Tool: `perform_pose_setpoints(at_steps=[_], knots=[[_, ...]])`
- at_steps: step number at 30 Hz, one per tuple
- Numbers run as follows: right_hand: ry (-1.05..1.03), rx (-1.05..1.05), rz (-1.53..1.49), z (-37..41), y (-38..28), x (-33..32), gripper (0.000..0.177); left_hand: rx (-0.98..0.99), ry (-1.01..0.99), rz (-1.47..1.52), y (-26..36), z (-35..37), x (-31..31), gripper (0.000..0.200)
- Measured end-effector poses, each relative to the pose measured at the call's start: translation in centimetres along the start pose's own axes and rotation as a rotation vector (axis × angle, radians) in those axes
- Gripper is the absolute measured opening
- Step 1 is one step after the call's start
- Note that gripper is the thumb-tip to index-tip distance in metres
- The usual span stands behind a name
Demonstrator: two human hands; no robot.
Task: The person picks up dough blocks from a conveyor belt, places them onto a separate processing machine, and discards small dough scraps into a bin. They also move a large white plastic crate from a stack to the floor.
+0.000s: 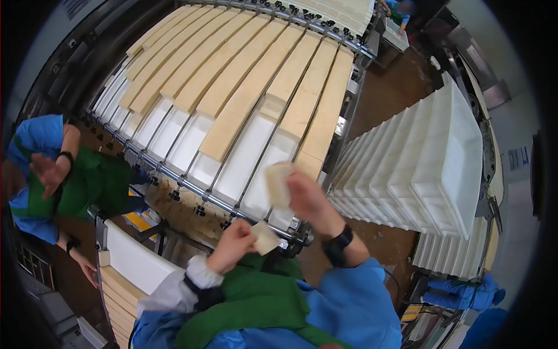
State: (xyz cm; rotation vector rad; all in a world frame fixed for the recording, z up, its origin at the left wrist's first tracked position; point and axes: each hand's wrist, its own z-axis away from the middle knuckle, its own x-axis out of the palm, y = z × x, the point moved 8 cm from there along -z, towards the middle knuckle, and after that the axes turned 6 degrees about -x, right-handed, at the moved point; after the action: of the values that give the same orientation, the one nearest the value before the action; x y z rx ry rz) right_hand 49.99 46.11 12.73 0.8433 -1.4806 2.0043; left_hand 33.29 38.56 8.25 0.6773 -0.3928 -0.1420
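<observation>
My left hand (229, 247) is closed, fingers and thumb pinching a small pale square piece (265, 239) near the conveyor's front corner. Slightly above and to the right, my right hand (309, 199) is closed around the side of a thicker cream-coloured block (279, 185), a little blurred by motion. That block is over the front end of the rightmost lanes. Behind both hands, long cream-coloured strips (247, 119) of a similar look lie side by side on the white conveyor belt (244, 160), with uneven front ends. What the strips are made of cannot be told.
Thin metal rods divide the lanes, and a metal bar (174, 170) with black knobs crosses the front. Stacked white trays (444, 157) stand on the right. A co-worker (64, 174) is on the left, beside another white belt (136, 256) carrying strips. More people work farther off.
</observation>
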Motion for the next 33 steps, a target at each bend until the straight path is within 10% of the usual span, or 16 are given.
perform_pose_setpoints(at_steps=[7,12,14,20,33], knots=[[-0.286,0.148,0.455,-3.1,13.6,9.1,0.044,0.317,0.426,0.218,-0.2,10.1,-13.3,0.018],[0.232,-0.868,1.643,-6.0,-0.7,4.0,0.052,0.240,0.705,0.296,-4.6,11.4,-19.4,0.029],[0.513,-0.903,1.863,-7.9,-6.9,-1.9,0.059,0.207,0.657,0.282,-5.9,11.1,-18.8,0.031],[0.748,-0.437,2.162,-11.8,-10.6,-13.3,0.080,0.141,0.565,0.266,-5.7,9.5,-16.8,0.030],[0.737,-0.364,2.177,-11.3,-10.0,-13.1,0.086,0.197,0.489,0.220,-4.7,8.5,-15.6,0.024]])
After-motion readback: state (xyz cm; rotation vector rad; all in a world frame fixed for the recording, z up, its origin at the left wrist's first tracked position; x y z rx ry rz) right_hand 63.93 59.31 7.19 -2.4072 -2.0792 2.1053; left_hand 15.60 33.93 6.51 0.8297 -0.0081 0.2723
